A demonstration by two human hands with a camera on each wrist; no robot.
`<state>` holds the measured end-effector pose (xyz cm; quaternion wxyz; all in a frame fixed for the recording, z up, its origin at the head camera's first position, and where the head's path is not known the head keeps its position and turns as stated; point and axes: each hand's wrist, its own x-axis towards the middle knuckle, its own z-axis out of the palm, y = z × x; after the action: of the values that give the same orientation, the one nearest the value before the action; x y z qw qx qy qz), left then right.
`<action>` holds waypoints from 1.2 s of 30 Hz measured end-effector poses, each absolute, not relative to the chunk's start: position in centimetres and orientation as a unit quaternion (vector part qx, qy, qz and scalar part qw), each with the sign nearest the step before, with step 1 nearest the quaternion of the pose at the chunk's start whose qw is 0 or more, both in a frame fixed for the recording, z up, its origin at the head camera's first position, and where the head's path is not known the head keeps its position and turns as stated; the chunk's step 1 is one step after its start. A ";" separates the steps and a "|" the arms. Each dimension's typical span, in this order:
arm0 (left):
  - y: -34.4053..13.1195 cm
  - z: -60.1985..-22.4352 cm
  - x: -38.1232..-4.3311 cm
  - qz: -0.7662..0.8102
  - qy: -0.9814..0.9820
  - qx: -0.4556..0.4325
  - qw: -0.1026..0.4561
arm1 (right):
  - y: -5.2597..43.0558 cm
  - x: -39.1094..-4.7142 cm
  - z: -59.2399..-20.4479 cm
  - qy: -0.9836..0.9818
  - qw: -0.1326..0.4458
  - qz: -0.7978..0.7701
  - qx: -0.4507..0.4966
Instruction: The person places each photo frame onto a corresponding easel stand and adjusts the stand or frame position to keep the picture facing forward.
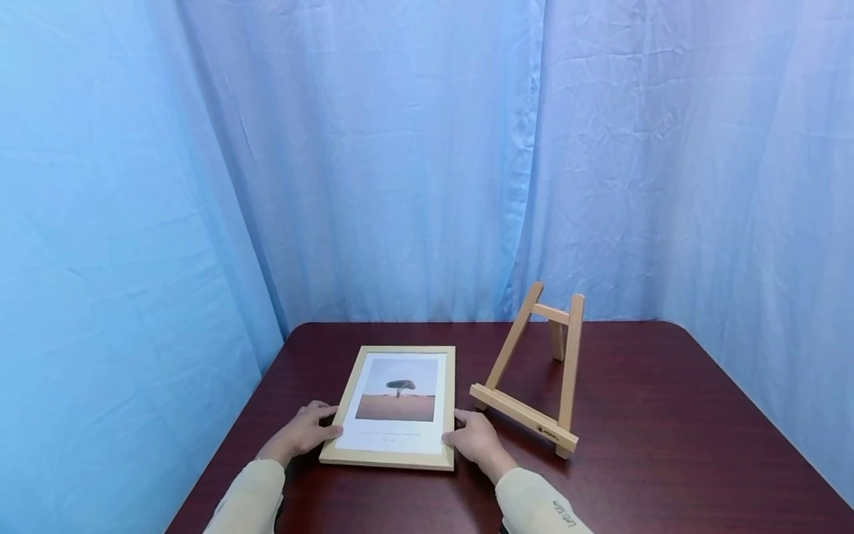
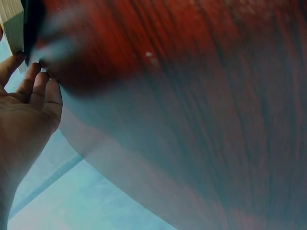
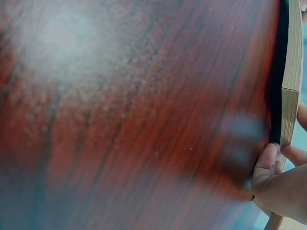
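Currently, a rectangular pale-wood picture frame holding a print of a lone tree (image 1: 398, 404) is face up over the near-middle part of a glossy dark red wood-grained table (image 1: 667, 445); whether its underside fully touches the tabletop cannot be told; the person's left hand (image 1: 303, 432) pinches its left edge, thumb on the front and fingers at the side and under the rim; the right hand (image 1: 479, 443) pinches the right edge likewise; just beyond the right hand, a light-brown wooden tabletop easel (image 1: 523, 417) stands upright, turned at an angle, its ledge near the frame but apart from it, taking up the space to the right; pale blue draped fabric (image 1: 400, 163) hangs behind the table and along both sides; cream sleeves (image 1: 250, 493) cover both forearms.
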<state>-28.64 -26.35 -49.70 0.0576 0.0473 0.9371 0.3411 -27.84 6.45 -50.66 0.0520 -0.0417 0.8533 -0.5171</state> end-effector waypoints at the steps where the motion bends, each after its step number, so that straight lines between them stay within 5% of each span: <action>1: -26.4 -49.7 -28.6 0.343 0.936 0.047 0.056 | 6.5 -27.9 -50.7 0.849 0.054 -0.523 -0.042; 36: -25.9 -47.9 -30.1 0.478 0.878 0.018 0.018 | 6.8 -29.0 -48.7 0.804 -0.014 -0.591 -0.062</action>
<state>-30.08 -25.91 -47.91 0.0177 0.0181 0.8777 0.4785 -28.97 6.85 -48.65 -0.0140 -0.0623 0.8042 -0.5909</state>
